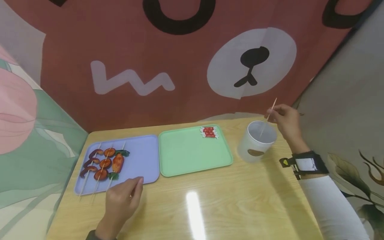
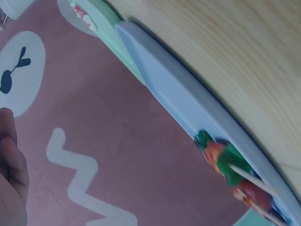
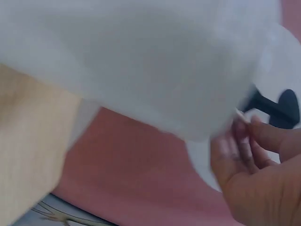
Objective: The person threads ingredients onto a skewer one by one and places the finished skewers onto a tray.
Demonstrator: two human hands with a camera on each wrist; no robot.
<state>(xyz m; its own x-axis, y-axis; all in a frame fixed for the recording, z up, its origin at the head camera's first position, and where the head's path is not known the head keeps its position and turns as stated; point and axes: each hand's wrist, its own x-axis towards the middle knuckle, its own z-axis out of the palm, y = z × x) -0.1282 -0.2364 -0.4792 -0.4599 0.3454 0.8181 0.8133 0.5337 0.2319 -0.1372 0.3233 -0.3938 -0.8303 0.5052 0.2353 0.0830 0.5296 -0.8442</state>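
Note:
My right hand (image 1: pixel 283 120) pinches a thin wooden skewer (image 1: pixel 268 119) whose lower end dips into a white cup (image 1: pixel 256 141) at the table's right. In the right wrist view the cup (image 3: pixel 141 61) fills the frame, blurred, with my fingers (image 3: pixel 249 155) beside it. My left hand (image 1: pixel 123 200) rests on the wooden table (image 1: pixel 210 206) with its fingertips at the near edge of the purple tray (image 1: pixel 141 160). That tray holds three loaded skewers of food (image 1: pixel 103 163). The tray's rim (image 2: pixel 188 99) and skewered food (image 2: pixel 225 160) show in the left wrist view.
A green tray (image 1: pixel 192 153) lies between the purple tray and the cup, with a small red-and-white item (image 1: pixel 209 132) in its far right corner. A red bear-face cloth (image 1: pixel 180 66) hangs behind the table. Patterned panels close in both sides.

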